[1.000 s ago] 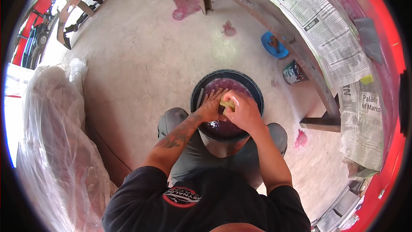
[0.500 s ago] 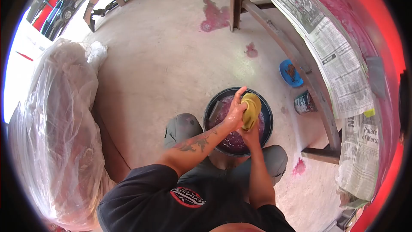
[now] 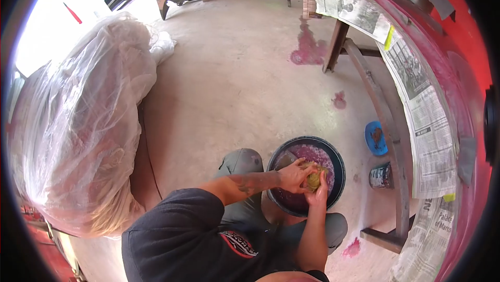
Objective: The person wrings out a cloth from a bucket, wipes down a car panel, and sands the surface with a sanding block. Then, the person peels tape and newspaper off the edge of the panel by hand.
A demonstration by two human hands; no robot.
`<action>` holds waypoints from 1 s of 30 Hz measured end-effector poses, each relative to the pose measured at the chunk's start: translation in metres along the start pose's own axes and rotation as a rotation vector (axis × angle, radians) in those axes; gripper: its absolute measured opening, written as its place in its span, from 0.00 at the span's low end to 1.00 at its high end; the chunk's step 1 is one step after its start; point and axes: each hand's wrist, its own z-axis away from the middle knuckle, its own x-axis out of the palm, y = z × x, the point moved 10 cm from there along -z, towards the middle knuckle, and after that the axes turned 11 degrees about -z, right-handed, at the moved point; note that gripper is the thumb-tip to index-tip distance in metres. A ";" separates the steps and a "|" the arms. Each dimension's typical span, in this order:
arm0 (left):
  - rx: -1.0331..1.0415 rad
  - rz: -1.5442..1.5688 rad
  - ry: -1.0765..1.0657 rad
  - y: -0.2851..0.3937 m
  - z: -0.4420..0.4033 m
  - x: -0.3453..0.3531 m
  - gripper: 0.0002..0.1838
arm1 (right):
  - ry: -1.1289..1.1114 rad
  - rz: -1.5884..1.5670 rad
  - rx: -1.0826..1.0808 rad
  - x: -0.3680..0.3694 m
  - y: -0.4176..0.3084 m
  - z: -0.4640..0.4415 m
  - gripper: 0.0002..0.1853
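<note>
Both my hands press a crumpled yellow cloth (image 3: 313, 179) between them, over a round black basin (image 3: 339, 176). My left hand (image 3: 292, 176) comes in from the left, its fingers closed over the cloth's far and left sides. From below, my right hand (image 3: 317, 194) grips the near right side. Reddish, foamy water (image 3: 312, 152) fills the basin. A flat greyish piece (image 3: 285, 160) leans inside at the left wall, partly hidden by my left hand. Between my knees, the basin stands on the floor.
Right of the basin are a blue dish (image 3: 375, 137) and a paint-stained can (image 3: 380, 176), beside a metal stand (image 3: 383, 102). Newspaper (image 3: 427, 125) masks a red panel at right. Plastic sheeting (image 3: 88, 120) drapes a bulky shape at left. Pink stains (image 3: 311, 50) mark the floor.
The cloth, earlier a longer folded shape held higher, is now squeezed into a compact ball lower over the basin. My hands have closed around it. The view has shifted.
</note>
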 end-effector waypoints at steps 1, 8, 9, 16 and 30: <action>0.128 0.050 -0.076 0.013 0.005 -0.003 0.54 | 0.059 0.102 0.084 -0.016 -0.001 0.003 0.20; 0.669 -0.448 0.085 0.036 -0.033 -0.059 0.55 | -0.113 0.503 0.470 0.062 0.019 0.036 0.17; 0.740 -0.347 0.094 0.044 -0.037 -0.073 0.48 | -0.084 0.795 0.415 0.080 0.009 0.041 0.19; 0.334 -0.246 -0.382 0.030 -0.069 -0.033 0.28 | -0.191 1.791 -0.106 0.115 -0.025 0.027 0.24; -0.144 -0.064 -0.347 -0.008 -0.056 -0.003 0.12 | 0.127 2.551 -0.378 0.100 -0.036 0.009 0.28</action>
